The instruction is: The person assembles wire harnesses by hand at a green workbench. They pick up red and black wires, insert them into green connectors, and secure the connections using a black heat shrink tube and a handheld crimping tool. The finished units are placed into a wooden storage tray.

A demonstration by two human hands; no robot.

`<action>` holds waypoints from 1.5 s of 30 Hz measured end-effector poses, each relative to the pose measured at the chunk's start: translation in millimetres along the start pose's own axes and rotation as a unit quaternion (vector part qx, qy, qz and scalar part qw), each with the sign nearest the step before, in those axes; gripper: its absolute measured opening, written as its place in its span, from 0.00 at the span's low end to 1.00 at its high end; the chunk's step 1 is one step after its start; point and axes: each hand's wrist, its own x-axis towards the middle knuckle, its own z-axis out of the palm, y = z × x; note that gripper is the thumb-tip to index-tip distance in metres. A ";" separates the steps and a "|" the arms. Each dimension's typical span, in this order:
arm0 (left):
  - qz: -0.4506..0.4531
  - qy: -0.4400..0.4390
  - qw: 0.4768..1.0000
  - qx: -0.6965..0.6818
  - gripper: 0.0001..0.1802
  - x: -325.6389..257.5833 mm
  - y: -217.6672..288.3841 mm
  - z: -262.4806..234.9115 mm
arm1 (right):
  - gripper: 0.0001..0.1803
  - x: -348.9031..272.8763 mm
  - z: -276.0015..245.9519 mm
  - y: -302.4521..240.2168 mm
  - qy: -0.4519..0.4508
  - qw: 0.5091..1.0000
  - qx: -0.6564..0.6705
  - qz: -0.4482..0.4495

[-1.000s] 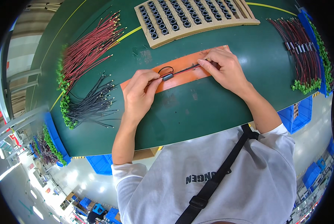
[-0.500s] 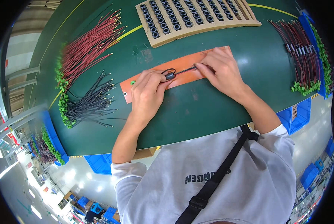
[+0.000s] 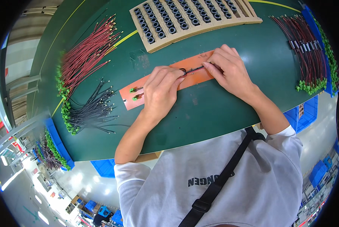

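Note:
An orange board [image 3: 194,80] lies slantwise on the green table before me. Along it runs a pair of red and black wires [image 3: 194,70], with two green connectors [image 3: 134,98] showing at the board's left end. My left hand [image 3: 161,89] is closed on the wires near the middle of the board, where a black loop [image 3: 183,71] shows at the fingertips. The black ring core on the wires is mostly hidden by these fingers. My right hand [image 3: 230,72] pinches the wires further right, covering their ends.
A cardboard tray [image 3: 199,29] of black rings stands at the back. Bundles of red wires [image 3: 88,53] and black wires [image 3: 92,109] with green connectors lie left. Finished-looking wire sets with rings [image 3: 306,49] lie right. Blue bins [image 3: 57,145] border the table.
My left hand has slid right along the wires, covering the black ring core and uncovering the green connectors. My right hand has shifted slightly right. The view has shifted a little.

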 end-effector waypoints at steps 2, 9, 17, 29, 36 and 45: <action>0.012 -0.009 1.000 0.003 0.11 2.0 0.4 3.5 | 0.08 -0.9 -3.1 2.8 -0.001 1.000 -0.006 0.005; -0.107 -0.012 0.989 -0.100 0.24 4.3 4.3 8.0 | 0.07 -3.9 -4.5 11.4 0.008 1.000 0.005 0.007; -0.103 -0.045 0.989 -0.098 0.22 3.3 -0.6 3.2 | 0.07 -2.4 4.6 4.0 0.013 1.000 -0.005 -0.014; 0.015 -0.076 0.997 -0.006 0.12 20.8 17.8 -19.6 | 0.08 0.2 18.0 -5.4 0.019 0.999 -0.009 -0.035; -0.199 -0.181 0.956 -0.117 0.06 31.3 28.7 -39.7 | 0.09 0.3 18.4 -8.3 0.027 0.999 -0.005 -0.032; -0.300 -0.280 0.885 -0.220 0.12 32.6 13.7 -36.2 | 0.09 -0.9 20.1 -6.4 0.037 0.998 -0.007 -0.049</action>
